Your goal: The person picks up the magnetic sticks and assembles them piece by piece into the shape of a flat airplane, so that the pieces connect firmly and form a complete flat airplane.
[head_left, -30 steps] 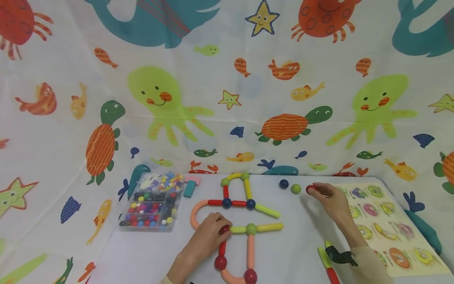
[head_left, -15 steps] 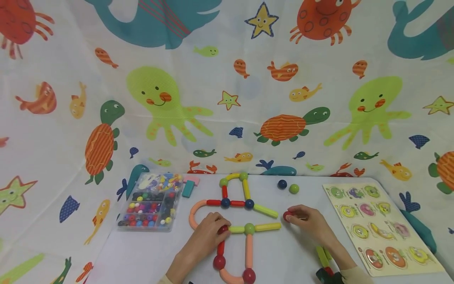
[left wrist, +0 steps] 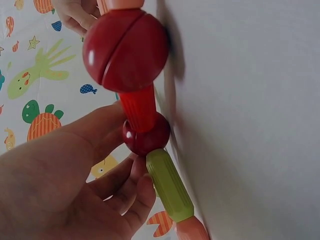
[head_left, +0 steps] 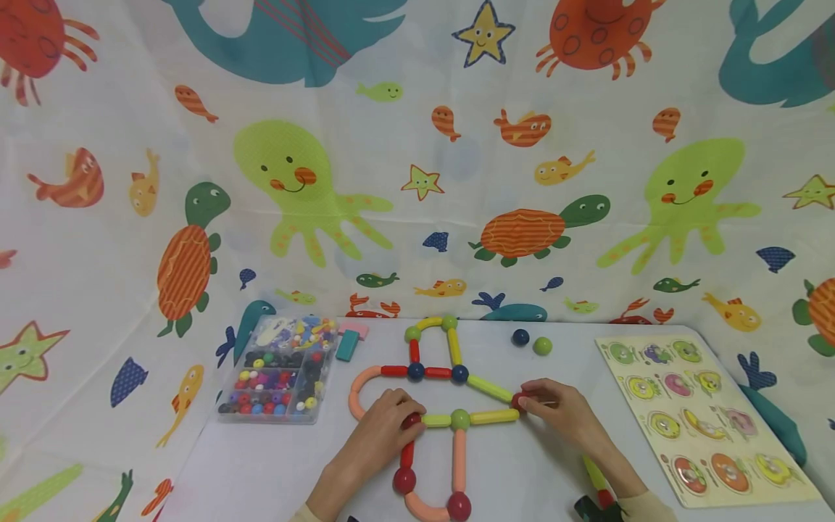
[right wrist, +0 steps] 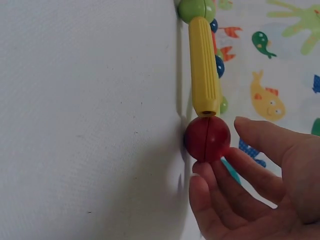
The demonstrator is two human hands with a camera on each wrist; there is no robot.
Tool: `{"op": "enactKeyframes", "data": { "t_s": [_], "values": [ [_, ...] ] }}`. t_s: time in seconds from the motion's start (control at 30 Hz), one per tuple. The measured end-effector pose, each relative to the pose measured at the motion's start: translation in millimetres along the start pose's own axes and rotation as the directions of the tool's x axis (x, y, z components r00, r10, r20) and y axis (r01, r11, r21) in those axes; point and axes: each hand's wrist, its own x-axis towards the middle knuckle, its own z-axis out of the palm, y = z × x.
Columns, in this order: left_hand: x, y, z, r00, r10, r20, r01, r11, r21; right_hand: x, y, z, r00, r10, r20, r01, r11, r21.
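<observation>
My left hand (head_left: 381, 435) grips a red ball (left wrist: 146, 134) that joins a red rod (left wrist: 139, 107) and a lime-green rod (left wrist: 170, 185). Thumb and fingers of my right hand (head_left: 564, 413) hold another red ball (right wrist: 207, 139) at the right side of the ball-and-rod figure. This ball touches the end of the yellow rod (right wrist: 204, 65), and in the head view it also meets the tip of the upper lime-green rod (head_left: 491, 388). A green ball (head_left: 460, 418) links the yellow rod to the middle of the figure. Below, a pink rod (head_left: 459, 464) runs down to a red ball (head_left: 459, 506).
A blue ball (head_left: 520, 337) and a green ball (head_left: 543, 346) lie loose behind my right hand. A clear bead box (head_left: 277, 371) stands at left, near a teal block (head_left: 348, 346). A picture puzzle board (head_left: 704, 420) lies at right. Loose rods (head_left: 595, 475) lie near my right forearm.
My right hand has brought the red ball from beside the loose balls, leftward and nearer, to the ends of the two rods. My left hand stays at its ball.
</observation>
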Motion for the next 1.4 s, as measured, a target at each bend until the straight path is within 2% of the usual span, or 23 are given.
{"op": "enactKeyframes", "data": {
  "t_s": [0.17,0.27,0.43,0.63,0.8,0.9,1.0,1.4],
  "values": [
    [0.3,2.0,-0.2,1.0,0.0,-0.01,0.0,1.0,0.003,-1,0,-1,1.0,0.01,0.006,-0.01,1.0,-0.006],
    [2.4,6.5,-0.6,0.999,0.023,-0.034,-0.023,1.0,0.004,-2,0,-1,0.999,0.043,0.01,-0.043,0.999,-0.009],
    [15.8,27.4,0.6,0.995,0.09,-0.045,-0.09,0.996,0.005,-4,0,1,0.997,0.077,0.025,-0.077,0.997,0.002],
    [43.6,62.9,15.1,0.985,0.168,0.022,-0.17,0.981,0.094,-4,0,2,0.997,0.072,0.023,-0.072,0.997,-0.002],
    [62.2,81.0,35.4,0.982,0.159,0.104,-0.181,0.951,0.251,-4,1,1,0.997,0.067,0.024,-0.067,0.998,-0.003],
    [67.2,85.4,45.8,0.982,0.156,0.108,-0.184,0.921,0.345,-2,1,1,0.997,0.069,0.021,-0.069,0.998,0.001],
    [68.1,86.7,51.1,0.983,0.166,0.081,-0.185,0.898,0.398,-1,0,2,0.998,0.064,0.019,-0.064,0.998,0.009],
    [67.6,89.9,52.5,0.989,0.143,0.026,-0.141,0.898,0.417,0,1,1,0.998,0.061,0.016,-0.061,0.998,-0.003]
  ]
}}
